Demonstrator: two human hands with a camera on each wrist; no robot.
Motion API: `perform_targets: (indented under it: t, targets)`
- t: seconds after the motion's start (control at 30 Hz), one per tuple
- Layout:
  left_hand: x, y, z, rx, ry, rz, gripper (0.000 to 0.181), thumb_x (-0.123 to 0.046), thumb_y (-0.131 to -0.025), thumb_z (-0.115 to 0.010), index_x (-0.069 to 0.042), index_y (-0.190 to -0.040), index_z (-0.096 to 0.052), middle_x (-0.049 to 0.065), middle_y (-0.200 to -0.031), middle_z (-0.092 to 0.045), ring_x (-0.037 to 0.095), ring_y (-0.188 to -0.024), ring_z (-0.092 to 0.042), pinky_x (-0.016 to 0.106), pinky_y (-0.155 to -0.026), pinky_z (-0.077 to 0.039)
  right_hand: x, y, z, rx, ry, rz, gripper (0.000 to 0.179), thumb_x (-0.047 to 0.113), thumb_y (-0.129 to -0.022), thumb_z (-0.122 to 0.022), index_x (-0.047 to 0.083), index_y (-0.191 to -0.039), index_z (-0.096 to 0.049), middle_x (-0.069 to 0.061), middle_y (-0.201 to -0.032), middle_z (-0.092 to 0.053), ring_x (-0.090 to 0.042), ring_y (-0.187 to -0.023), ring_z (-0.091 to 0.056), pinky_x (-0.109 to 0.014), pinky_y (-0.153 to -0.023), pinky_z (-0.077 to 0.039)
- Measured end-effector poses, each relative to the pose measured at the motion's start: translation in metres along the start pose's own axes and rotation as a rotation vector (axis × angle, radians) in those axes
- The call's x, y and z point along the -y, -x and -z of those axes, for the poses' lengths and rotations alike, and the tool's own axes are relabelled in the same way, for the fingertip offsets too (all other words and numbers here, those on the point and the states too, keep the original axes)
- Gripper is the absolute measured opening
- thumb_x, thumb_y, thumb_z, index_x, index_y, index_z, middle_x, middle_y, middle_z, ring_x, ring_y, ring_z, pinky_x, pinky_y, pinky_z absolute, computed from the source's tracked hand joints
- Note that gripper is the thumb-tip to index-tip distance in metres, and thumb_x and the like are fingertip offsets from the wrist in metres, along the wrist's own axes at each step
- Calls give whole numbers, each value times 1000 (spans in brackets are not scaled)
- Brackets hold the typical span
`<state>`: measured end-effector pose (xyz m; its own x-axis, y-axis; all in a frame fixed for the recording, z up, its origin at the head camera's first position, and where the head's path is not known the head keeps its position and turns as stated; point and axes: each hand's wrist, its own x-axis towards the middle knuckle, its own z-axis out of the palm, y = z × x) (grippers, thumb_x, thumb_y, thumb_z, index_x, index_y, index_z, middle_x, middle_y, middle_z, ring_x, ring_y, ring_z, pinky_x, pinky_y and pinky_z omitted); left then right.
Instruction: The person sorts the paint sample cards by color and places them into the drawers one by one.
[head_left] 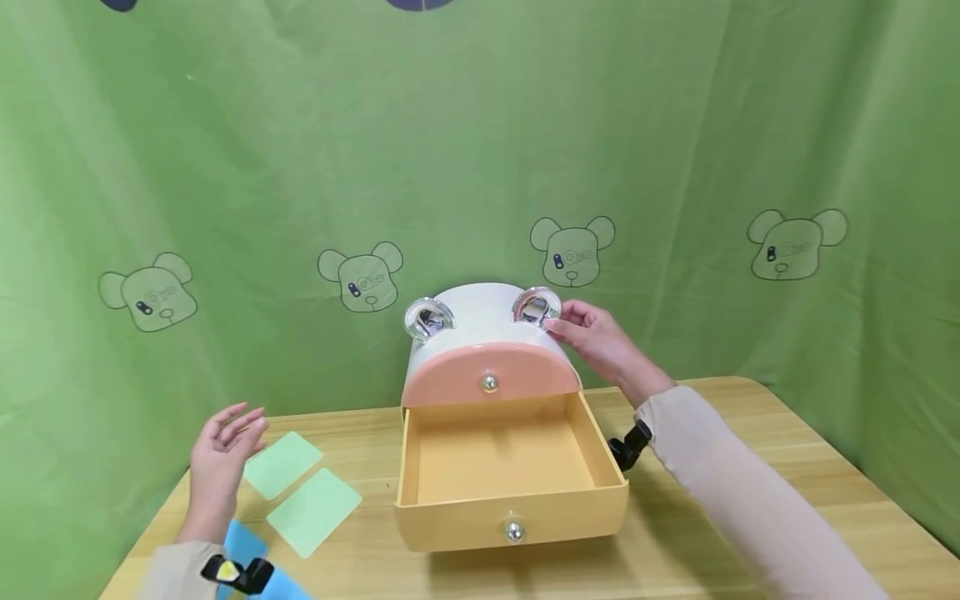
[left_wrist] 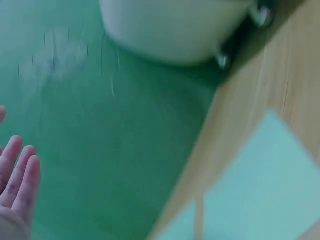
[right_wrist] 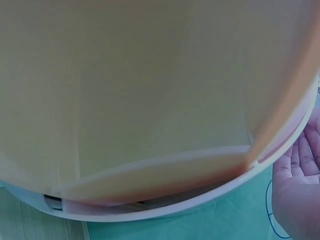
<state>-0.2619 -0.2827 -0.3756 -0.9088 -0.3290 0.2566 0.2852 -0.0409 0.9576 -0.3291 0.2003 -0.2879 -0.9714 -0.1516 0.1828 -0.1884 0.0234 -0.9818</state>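
Note:
A white storage box (head_left: 480, 312) with two shiny silver round ears and a pink upper drawer (head_left: 457, 385) stands on the table. Its yellow lower drawer (head_left: 570, 518) is pulled out, with nothing inside. My right hand (head_left: 600, 342) holds the silver ear (head_left: 537, 308) on the right, thumb over its edge. In the right wrist view the palm (right_wrist: 300, 200) shows beside the box's rim; the fingertips are hidden. My left hand (head_left: 221, 458) hovers near two light green cards (head_left: 315, 510) at the left, fingers loosely bent, holding nothing.
Blue cards (head_left: 246, 543) lie partly under the left wrist at the table's front left. A green curtain (head_left: 465, 167) with bear-head prints hangs behind and beside the wooden table (head_left: 720, 433). Silver knobs (head_left: 514, 531) stick out from both drawers.

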Motion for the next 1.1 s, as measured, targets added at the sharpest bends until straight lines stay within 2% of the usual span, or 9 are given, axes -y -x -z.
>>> perform_targets:
  t: [0.1, 0.23, 0.43, 0.53, 0.63, 0.77, 0.87, 1.0, 1.1]
  targets:
    - [18, -14, 18, 32, -43, 58, 43, -9, -90, -63, -14, -128, -44, -17, -103, -63, -4, -90, -61, 12, -77, -50, -2, -1, -1, -7, -9, -1, 10, 3, -90, -57, 6, -99, -53, 2, -91, -62, -8, -84, -60, -19, -83, -51]
    - [38, -27, 36, 68, -157, 131, 68, -22, -90, -65, -5, -144, -28, -19, -108, -57, -8, -90, -58, 8, -80, -47, -1, -1, -2, -12, -17, -10, 10, 3, -90, -57, 6, -99, -53, 2, -91, -61, -8, -83, -59, -18, -82, -51]
    - [60, -36, 52, 73, -269, 208, 77, -28, -88, -67, -1, -146, -23, -19, -106, -54, -13, -88, -53, 5, -79, -44, 1, 0, -2, -10, -16, -10, 9, 3, -90, -57, 6, -98, -53, 3, -90, -61, -7, -83, -59, -18, -82, -51]
    - [66, -37, 60, 88, -362, 214, 77, -30, -89, -65, 0, -146, -22, -3, -124, -54, -17, -87, -49, 3, -78, -41, 1, 0, -3, -13, -16, -8, 9, 1, -91, -56, 6, -97, -53, 4, -88, -62, -7, -83, -59, -17, -81, -51]
    - [70, -37, 68, 136, -460, 226, 76, -30, -91, -62, 2, -146, -21, 18, -142, -39, -17, -89, -45, 3, -77, -40, 2, 0, -3, -15, -11, -11, 8, 2, -91, -57, 7, -97, -53, 3, -89, -62, -7, -83, -59, -17, -81, -51]
    - [75, -36, 76, 218, -544, 259, 80, -31, -91, -63, 5, -146, -18, 26, -147, -29, 9, -113, -48, 3, -79, -38, 2, -1, -2, -12, -27, -6, 8, 3, -90, -58, 7, -96, -53, 3, -89, -62, -7, -82, -59, -17, -80, -51]
    - [78, -36, 80, 250, -575, 284, 84, -32, -90, -64, 6, -146, -15, 27, -148, -26, 31, -130, -34, 14, -92, -38, 1, 0, -1, -6, -46, -4, 8, 3, -90, -58, 8, -95, -54, 4, -87, -62, -7, -81, -59, -17, -80, -51]
    - [81, -34, 83, 249, -601, 296, 84, -29, -89, -66, 7, -146, -16, 29, -148, -24, 39, -134, -26, 42, -109, -30, 0, 0, 0, 6, -66, -1, 8, 2, -90, -58, 8, -95, -54, 4, -87, -63, -7, -81, -59, -18, -81, -51]
    - [82, -32, 86, 263, -634, 297, 84, -28, -87, -68, 9, -145, -18, 31, -148, -22, 43, -134, -23, 51, -112, -22, -1, -1, -1, 12, -67, 7, 8, 3, -90, -59, 8, -94, -54, 3, -87, -62, -7, -82, -59, -18, -82, -51]
